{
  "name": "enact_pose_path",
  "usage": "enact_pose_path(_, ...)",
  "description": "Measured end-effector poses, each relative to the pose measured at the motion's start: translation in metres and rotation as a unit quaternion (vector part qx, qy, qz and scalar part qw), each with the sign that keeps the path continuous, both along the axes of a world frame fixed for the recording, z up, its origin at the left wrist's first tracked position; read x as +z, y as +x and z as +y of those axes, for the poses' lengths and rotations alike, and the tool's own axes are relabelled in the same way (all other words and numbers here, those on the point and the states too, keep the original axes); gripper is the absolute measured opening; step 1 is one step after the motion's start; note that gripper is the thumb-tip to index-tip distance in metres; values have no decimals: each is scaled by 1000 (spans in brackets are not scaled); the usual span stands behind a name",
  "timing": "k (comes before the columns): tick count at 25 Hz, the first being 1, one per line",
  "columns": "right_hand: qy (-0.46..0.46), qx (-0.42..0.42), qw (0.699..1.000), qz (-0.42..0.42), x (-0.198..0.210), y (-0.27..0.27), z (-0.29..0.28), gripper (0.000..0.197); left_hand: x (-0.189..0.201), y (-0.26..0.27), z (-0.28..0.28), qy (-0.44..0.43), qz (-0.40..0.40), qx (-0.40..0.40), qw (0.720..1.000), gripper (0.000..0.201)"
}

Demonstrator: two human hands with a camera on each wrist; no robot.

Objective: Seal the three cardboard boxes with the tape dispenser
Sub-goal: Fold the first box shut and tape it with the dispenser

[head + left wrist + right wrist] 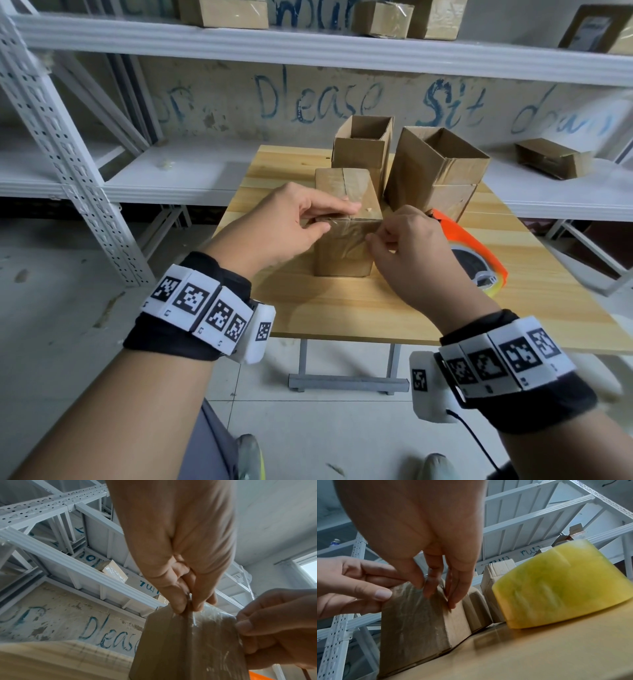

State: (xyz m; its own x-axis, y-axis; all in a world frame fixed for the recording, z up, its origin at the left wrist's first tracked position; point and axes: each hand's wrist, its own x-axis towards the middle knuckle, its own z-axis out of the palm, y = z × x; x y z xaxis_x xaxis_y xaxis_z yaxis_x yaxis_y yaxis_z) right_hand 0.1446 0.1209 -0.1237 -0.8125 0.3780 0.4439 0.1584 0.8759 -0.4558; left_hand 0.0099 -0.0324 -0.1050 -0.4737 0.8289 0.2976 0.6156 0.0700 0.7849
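A small closed cardboard box (pixel 342 253) stands near the middle of the wooden table (pixel 342 311), with clear tape over its top seam and down its front. My left hand (pixel 337 217) grips its top front edge, fingers on the lid and thumb on the front face. At the box's front right edge my right hand (pixel 371 238) pinches the tape between thumb and forefinger. The orange tape dispenser (pixel 469 246) with its yellowish roll (pixel 556 585) lies on the table just right of that hand. Behind stand two open boxes, a smaller one (pixel 359 150) and a bigger one (pixel 442 171).
White metal shelving (pixel 68 154) runs along the back and left, holding more cardboard boxes, one (pixel 551 157) on the right shelf. The table's near edge is close to my wrists. Bare tabletop shows in front of the closed box.
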Motion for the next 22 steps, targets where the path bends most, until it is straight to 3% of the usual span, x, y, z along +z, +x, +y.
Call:
enact_pose_path(4, 17, 37, 999, -5, 3, 7, 4, 5, 0, 3, 1, -10, 5, 20, 1000, 48)
enact_pose_path(7, 31, 73, 997, -3, 2, 8, 7, 9, 3, 4, 0, -18, 19, 18, 999, 46)
enact_pose_path(13, 61, 64, 996, -17, -3, 3, 5, 13, -1, 2, 7, -18, 26, 31, 999, 43)
enact_pose_path(17, 79, 79, 993, -26, -1, 6, 4, 15, -4, 10, 14, 46, 53, 85, 994, 22)
enact_pose_path(22, 31, 97, 995, -2, 6, 13, 13, 14, 1, 13, 16, 31, 73, 95, 992, 18)
